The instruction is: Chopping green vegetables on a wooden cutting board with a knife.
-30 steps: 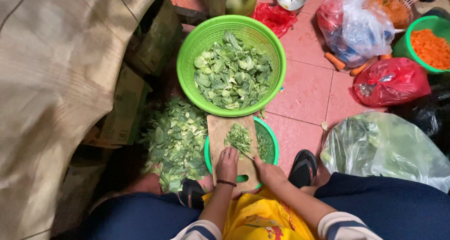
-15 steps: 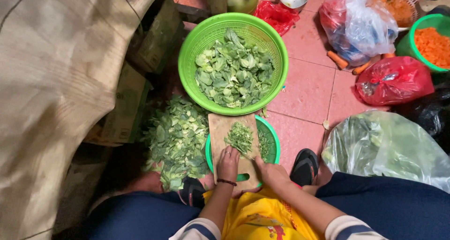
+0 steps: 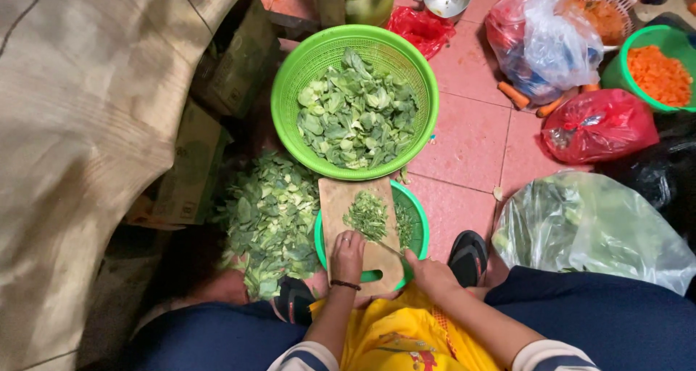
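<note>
Looking straight down at someone sitting on the floor with a wooden cutting board [image 3: 360, 233] laid across a small green bowl [image 3: 417, 230]. The left hand [image 3: 347, 254] sits flat-ish on the board, fingers curled together and pressing down just beside a little pile of chopped greens [image 3: 367, 214]. The right hand [image 3: 429, 272] is closed around a knife [image 3: 390, 250], but only a thin sliver of blade shows, and the handle is buried in the fist. Most of that bowl is hidden under the board, so what's inside is hard to make out.

Just past the board there's a big green basket [image 3: 290, 74] full of cut leaves, and a loose heap of leaves [image 3: 270, 219] sits on the floor to the left. Off to the right: a clear bag of greens [image 3: 594, 226], a red bag [image 3: 596, 124], and a tub of chopped carrots [image 3: 656, 72] cut off by the frame edge.
</note>
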